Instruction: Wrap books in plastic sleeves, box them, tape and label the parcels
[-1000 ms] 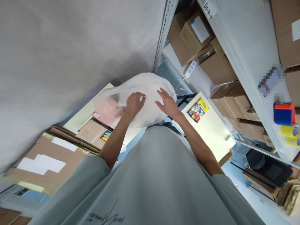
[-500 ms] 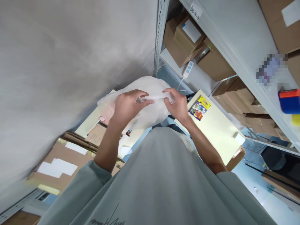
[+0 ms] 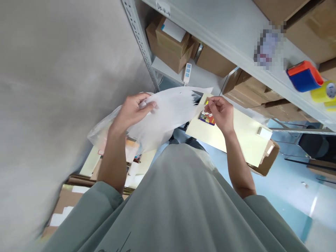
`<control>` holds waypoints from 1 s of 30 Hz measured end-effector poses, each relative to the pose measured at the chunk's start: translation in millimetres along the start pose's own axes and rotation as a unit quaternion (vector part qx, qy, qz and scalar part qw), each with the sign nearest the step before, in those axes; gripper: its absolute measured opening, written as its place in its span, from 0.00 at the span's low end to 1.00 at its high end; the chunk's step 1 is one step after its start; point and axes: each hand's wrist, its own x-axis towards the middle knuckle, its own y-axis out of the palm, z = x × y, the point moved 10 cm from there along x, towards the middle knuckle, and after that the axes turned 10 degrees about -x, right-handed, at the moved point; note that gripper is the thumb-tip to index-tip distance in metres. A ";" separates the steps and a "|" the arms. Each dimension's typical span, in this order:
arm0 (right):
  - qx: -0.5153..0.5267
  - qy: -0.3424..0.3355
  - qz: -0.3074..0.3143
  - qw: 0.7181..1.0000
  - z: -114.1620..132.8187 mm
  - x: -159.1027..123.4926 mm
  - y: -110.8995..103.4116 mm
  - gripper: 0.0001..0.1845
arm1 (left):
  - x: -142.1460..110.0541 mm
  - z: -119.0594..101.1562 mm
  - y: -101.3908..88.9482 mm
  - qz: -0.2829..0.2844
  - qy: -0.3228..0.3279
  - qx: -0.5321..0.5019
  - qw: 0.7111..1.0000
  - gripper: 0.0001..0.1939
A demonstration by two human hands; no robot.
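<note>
White plastic sheeting [image 3: 170, 108], ragged at 1 edge, left hand [image 3: 131, 109] gripping it, right hand [image 3: 222, 111] pinching its end

We can read one marking: on the white label [image 3: 163, 8] stuck to the grey shelf beam [image 3: 225, 52], a handwritten "D", then a 5 or an S, we cannot tell which, then "-4-4". The colourful packet [image 3: 207, 119] on the pale desk [image 3: 244, 129], partly behind our right hand [image 3: 222, 112], bears lettering we cannot make out. Nor can we read the script on our shirt [image 3: 168, 196], cut off at the bottom edge.
</note>
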 end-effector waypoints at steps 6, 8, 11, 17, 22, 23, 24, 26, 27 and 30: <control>-0.005 0.012 0.035 0.999 -10.8 -15.6 0.6 0.29 | 11.7 -24.4 29.3 0.068 0.046 0.007 0.997 0.15; -0.015 0.006 0.042 0.999 -6.1 -16.1 7.6 0.33 | 9.0 -29.6 30.5 0.063 0.059 0.007 0.996 0.14; -0.034 -0.025 0.091 0.995 14.8 -16.5 33.7 0.45 | -2.7 -36.0 29.4 0.060 0.081 -0.001 0.995 0.13; -0.028 -0.142 0.232 0.962 73.8 -32.5 127.2 0.30 | -41.3 -28.6 24.1 0.031 0.119 -0.035 0.992 0.07; -0.019 -0.207 0.315 0.926 97.6 -53.3 204.3 0.23 | -83.9 28.8 0.7 -0.070 0.011 -0.027 0.997 0.08; -0.031 -0.217 0.335 0.916 99.6 -56.8 218.4 0.23 | -94.4 42.6 -6.0 -0.086 -0.017 -0.020 0.996 0.09; -0.051 -0.227 0.354 0.906 100.4 -59.5 232.1 0.23 | -104.9 55.8 -13.4 -0.102 -0.042 -0.008 0.994 0.10; -0.122 -0.244 0.378 0.884 98.4 -60.2 257.0 0.22 | -124.3 81.1 -28.3 -0.128 -0.082 0.035 0.988 0.11; -0.174 -0.252 0.382 0.872 95.4 -57.9 268.2 0.22 | -132.2 93.9 -34.6 -0.135 -0.101 0.065 0.983 0.13; -0.358 -0.256 0.411 0.799 76.5 -51.5 300.0 0.22 | -145.5 132.9 -44.4 -0.131 -0.160 0.163 0.965 0.16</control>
